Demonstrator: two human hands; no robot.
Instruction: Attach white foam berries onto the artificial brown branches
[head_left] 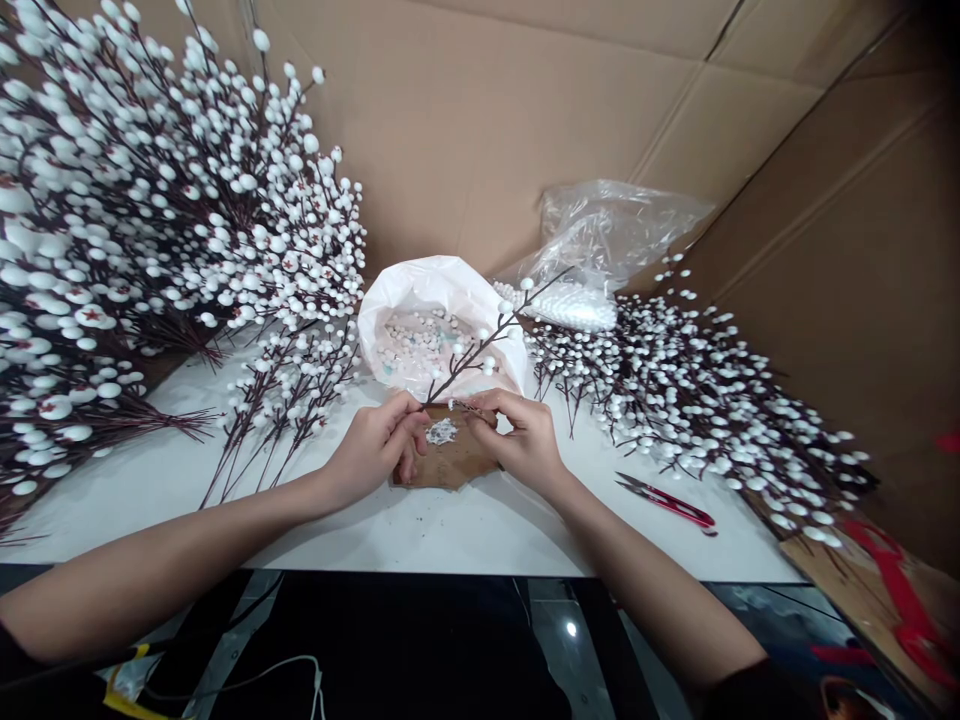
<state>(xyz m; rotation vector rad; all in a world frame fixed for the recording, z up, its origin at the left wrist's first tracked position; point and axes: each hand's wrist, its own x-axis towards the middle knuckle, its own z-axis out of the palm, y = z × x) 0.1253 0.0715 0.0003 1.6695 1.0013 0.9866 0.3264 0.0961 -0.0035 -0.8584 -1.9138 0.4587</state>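
My left hand (387,438) is closed, pinching the lower end of a dark artificial berry branch (474,352). The branch slants up to the right, with several white berries along it. Close by on the right, my right hand (519,436) is closed in a pinch; a small dark piece with a white tip (454,404) shows at its fingertips, too small to name. Under both hands lies a brown cardboard piece (435,471) bearing a smear of white paste (441,431). Just behind, a white plastic bag (397,282) stands open with loose white berries (427,340) inside.
Tall bunches of white berry branches (247,190) fill the left, with a smaller pile (300,385) in front. More branches (675,390) lie at right, near red-handled snips (667,501). A clear plastic bag (607,230) rests against the cardboard wall (480,120). Red scissors (900,590) lie lower right.
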